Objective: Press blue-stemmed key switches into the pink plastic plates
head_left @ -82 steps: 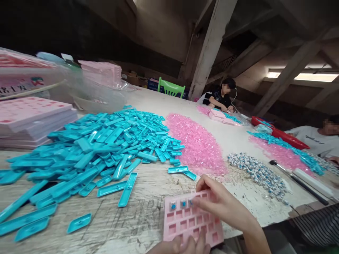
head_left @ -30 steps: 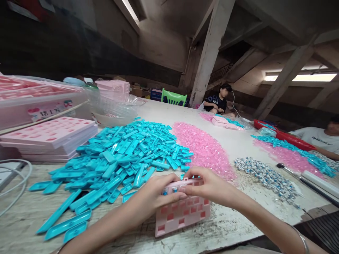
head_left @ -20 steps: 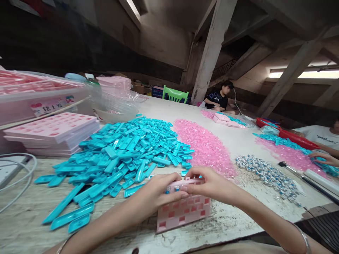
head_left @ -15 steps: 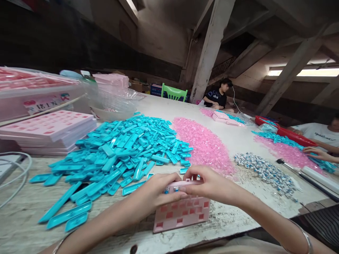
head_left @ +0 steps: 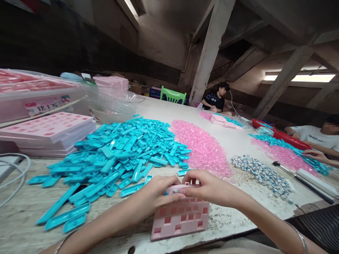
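Observation:
A pink plastic panel with square holes (head_left: pixel 180 225) stands tilted at the table's front edge, its top edge between my two hands. My left hand (head_left: pixel 160 192) is closed on that edge from the left, thumb in front and fingers behind. From the right, my right hand (head_left: pixel 205 185) pinches the same edge, its fingertips curled over the top. Small blue-and-white parts (head_left: pixel 175 191) show on the edge between the hands. A small pink loop (head_left: pixel 187 183) sticks up there. My fingers hide the rest of the edge.
Beyond my hands lie heaps of turquoise plastic pieces (head_left: pixel 127 141), pink translucent bits (head_left: pixel 201 148) and small white-and-blue parts (head_left: pixel 261 174). Stacked pink panels (head_left: pixel 50 128) and a clear bin (head_left: pixel 39 102) are at left. A black rod (head_left: pixel 304 181) lies right. Two people sit across the table.
The view has shifted slightly. Both hands keep their hold on the pink panel's top edge, and the panel's lower part sits slightly lower in the picture.

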`<state>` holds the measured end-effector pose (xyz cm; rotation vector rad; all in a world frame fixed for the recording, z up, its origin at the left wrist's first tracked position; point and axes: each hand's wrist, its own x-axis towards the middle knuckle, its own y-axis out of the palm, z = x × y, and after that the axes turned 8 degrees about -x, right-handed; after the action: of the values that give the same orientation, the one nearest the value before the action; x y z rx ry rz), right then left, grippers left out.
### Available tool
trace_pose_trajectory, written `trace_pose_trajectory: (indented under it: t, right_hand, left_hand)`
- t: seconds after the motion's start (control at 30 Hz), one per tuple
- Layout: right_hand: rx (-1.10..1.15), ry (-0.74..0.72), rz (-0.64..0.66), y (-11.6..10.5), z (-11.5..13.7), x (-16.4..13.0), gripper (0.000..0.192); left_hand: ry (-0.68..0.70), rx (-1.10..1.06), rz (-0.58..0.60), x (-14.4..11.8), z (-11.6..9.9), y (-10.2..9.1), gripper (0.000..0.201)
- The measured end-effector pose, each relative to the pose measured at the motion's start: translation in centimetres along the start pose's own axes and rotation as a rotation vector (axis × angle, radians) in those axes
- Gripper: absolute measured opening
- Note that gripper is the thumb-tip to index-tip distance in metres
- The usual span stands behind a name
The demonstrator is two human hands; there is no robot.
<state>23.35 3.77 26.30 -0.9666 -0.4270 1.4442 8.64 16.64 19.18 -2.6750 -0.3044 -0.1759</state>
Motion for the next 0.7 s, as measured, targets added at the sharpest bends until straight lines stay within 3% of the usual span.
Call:
trace_pose_trajectory:
  t: [0.23,0.43,0.6,0.7]
  right_hand:
    - [-0.132,0.031,-0.024,0.3,1.1,-0.9,0.025]
    - [-0.048,0.039,0.102,-0.4,0.1,-1.5,0.026]
    - [0.158,-0.161,0.27,-0.1,-2.8,1.6,0.047]
    - [0.188,-0.226,0.278,-0.2,-3.2,4.2,0.051]
  left_hand:
    - [0.01,-0.037,0.039,0.4,-0.3,-0.2,0.021]
    - [-0.024,-0.082,0.114,0.5,-1.0,-0.4,0.021]
    - [-0.105,-0.065,0.004,0.5,-0.7,-1.0,0.026]
    - [-0.122,-0.051,-0.106,0.6,-0.1,-1.7,0.028]
